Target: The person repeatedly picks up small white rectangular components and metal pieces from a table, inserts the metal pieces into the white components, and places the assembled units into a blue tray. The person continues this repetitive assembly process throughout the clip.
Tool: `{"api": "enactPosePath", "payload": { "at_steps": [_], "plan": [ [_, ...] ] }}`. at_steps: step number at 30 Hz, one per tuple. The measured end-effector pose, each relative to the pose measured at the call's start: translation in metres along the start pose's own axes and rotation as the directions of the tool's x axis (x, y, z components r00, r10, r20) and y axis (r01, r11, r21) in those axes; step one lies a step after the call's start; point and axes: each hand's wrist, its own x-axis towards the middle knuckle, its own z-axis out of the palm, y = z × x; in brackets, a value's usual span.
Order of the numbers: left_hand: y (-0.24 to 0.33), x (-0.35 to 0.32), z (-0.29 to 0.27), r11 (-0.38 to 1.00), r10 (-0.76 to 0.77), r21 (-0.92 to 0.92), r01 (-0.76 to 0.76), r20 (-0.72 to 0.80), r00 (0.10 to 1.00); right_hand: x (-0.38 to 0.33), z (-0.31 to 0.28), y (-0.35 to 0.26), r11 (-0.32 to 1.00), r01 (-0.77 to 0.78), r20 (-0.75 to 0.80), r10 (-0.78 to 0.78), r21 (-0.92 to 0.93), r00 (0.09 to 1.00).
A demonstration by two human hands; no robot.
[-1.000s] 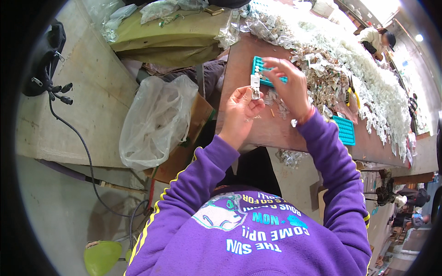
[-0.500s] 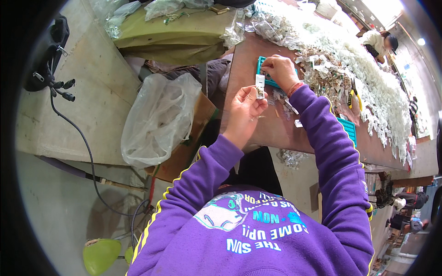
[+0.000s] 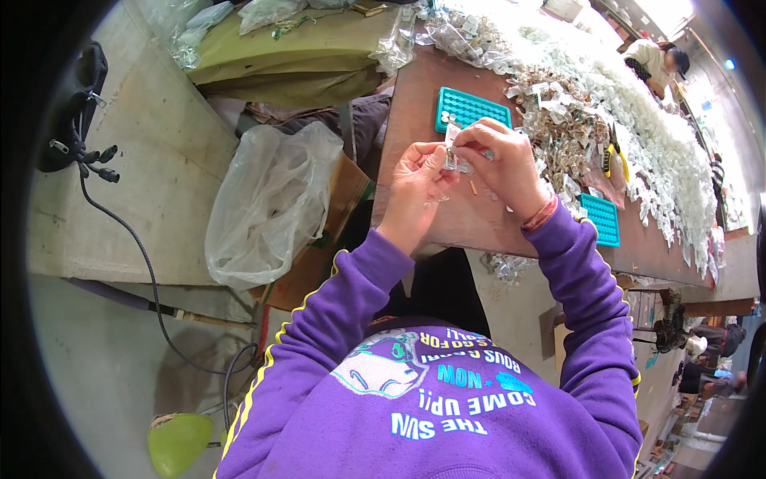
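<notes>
I have the small pale box [image 3: 452, 136] between both hands, near the teal tray [image 3: 479, 108] beyond it. I judge it light, stiff, slick and perhaps brittle, best held by its side edges. My left hand [image 3: 415, 177] pinches its left; my right hand's [image 3: 509, 166] fingertips bunch at its right, exact grip unclear.

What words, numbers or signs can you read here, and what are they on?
Purple sweatshirt: white, yellow and teal lettering, upside down; mostly big enough to read, but I won't copy it out.
Small held piece: too small to tell any print.
Heap of white pieces: too small to tell.
</notes>
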Motion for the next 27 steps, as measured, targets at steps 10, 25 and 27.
{"api": "enactPosePath", "payload": {
  "at_steps": [10,25,27],
  "plan": [
    [0.002,-0.002,0.003,0.998,-0.013,0.055,0.013,-0.017,1.0,-0.001,0.0,0.0,0.996,-0.056,0.038,0.053,0.067,0.998],
    [0.0,-0.001,0.001,0.998,0.003,-0.063,-0.003,-0.004,1.0,-0.03,0.018,-0.013,0.941,0.124,-0.129,-0.172,-0.316,0.977],
    [0.005,-0.004,0.004,0.999,-0.04,-0.03,0.041,0.033,0.999,-0.028,0.012,-0.016,0.997,-0.023,-0.198,0.009,-0.069,0.98]
  ]
}}
